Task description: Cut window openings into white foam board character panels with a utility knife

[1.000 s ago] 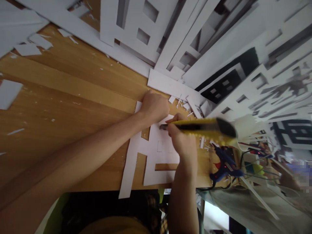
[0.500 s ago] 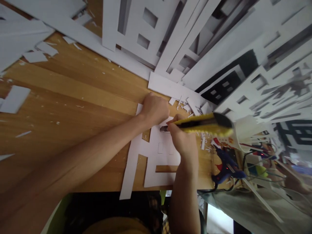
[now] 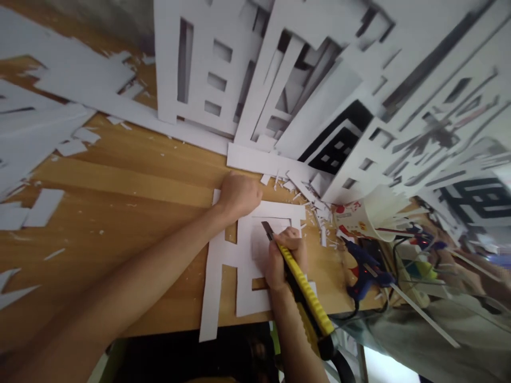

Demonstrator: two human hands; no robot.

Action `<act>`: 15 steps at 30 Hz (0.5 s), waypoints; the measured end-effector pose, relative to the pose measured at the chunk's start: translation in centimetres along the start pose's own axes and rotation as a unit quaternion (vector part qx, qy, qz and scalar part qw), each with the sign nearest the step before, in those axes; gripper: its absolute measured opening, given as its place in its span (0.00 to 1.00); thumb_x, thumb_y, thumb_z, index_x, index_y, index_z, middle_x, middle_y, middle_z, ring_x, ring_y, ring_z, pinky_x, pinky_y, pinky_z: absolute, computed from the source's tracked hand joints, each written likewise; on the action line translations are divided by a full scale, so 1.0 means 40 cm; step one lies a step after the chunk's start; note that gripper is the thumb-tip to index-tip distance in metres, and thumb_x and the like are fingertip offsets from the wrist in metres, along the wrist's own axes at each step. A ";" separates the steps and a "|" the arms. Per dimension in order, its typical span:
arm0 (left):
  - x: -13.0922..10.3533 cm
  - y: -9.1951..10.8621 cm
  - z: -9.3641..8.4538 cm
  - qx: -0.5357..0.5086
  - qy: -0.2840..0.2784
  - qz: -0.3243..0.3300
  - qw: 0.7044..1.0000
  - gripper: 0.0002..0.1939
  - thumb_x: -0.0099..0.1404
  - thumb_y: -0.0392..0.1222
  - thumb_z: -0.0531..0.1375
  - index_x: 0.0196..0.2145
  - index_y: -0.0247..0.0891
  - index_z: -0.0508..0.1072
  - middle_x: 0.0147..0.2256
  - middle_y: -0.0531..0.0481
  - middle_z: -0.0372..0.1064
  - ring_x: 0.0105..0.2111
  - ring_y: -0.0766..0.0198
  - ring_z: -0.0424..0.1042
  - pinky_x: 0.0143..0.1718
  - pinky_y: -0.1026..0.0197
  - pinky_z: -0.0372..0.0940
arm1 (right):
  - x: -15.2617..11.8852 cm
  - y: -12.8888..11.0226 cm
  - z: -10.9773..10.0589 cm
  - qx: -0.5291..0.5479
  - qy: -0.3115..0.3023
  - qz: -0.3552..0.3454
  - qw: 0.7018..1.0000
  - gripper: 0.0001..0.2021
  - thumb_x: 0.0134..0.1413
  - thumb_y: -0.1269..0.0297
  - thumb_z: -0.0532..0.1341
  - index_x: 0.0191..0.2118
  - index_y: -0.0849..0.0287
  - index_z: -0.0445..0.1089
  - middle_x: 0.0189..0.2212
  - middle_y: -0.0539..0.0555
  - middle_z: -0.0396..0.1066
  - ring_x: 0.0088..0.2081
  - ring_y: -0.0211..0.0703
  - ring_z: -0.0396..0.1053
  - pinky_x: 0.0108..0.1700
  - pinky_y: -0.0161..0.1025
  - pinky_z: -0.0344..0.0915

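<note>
A white board (image 3: 247,300) with rectangular cutouts lies flat near the table's front edge, a long strip along its left side. My left hand (image 3: 240,198) is closed in a fist on the board's upper left part, its fingertips hidden beneath. My right hand (image 3: 285,255) wraps around a yellow-and-black utility knife (image 3: 305,292). The blade is out, pointing up and left over the opening in the board's upper middle; whether it touches the board I cannot tell. The knife's handle slants down over my right forearm.
White cutout panels (image 3: 211,64) stand at the back of the wooden table (image 3: 159,186). Scraps (image 3: 319,205) are scattered behind and right of the board. A paper cup (image 3: 355,218) and a blue glue gun (image 3: 365,268) with cables sit at right. Another person's hand (image 3: 459,271) is at far right.
The knife has swung from pointing left, handle to the right, to slanting with its handle down toward me. My right hand has turned with it. My left fist stays on the board; the view has shifted.
</note>
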State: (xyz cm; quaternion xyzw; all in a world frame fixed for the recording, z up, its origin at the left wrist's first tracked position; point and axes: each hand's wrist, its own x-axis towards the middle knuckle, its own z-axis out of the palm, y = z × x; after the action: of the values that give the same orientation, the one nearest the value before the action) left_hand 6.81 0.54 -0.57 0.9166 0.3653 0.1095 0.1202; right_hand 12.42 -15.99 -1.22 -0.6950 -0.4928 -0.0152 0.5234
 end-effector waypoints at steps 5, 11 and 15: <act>-0.002 -0.007 -0.011 -0.005 -0.016 0.009 1.000 0.24 0.68 0.43 0.48 0.29 0.32 0.81 0.28 0.39 0.78 0.32 0.54 0.74 0.39 0.53 0.59 | 0.003 -0.003 0.001 -0.023 0.068 -0.007 0.997 0.03 0.57 0.64 0.57 0.32 0.51 0.66 0.22 0.47 0.59 0.31 0.45 0.61 0.44 0.50 0.65; 0.002 -0.029 -0.026 -0.087 -0.064 0.092 0.990 0.29 0.61 0.67 0.57 0.17 0.39 0.67 0.23 0.49 0.71 0.28 0.60 0.66 0.34 0.57 0.53 | -0.010 0.017 0.002 -0.004 0.086 -0.045 0.995 0.05 0.56 0.68 0.56 0.34 0.51 0.67 0.23 0.48 0.60 0.33 0.47 0.61 0.44 0.50 0.64; 0.001 -0.044 -0.032 -0.132 -0.116 0.103 0.979 0.22 0.54 0.62 0.63 0.21 0.40 0.66 0.26 0.51 0.69 0.30 0.60 0.65 0.34 0.58 0.52 | -0.005 0.027 0.014 0.004 0.108 -0.050 0.993 0.06 0.53 0.70 0.58 0.33 0.51 0.69 0.21 0.48 0.59 0.32 0.46 0.61 0.43 0.50 0.64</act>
State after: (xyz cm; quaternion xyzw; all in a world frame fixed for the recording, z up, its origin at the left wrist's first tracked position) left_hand 5.35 1.98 0.14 0.9319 0.2345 0.0613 0.2697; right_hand 12.80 -15.69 -2.36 -0.6615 -0.4682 -0.1142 0.5747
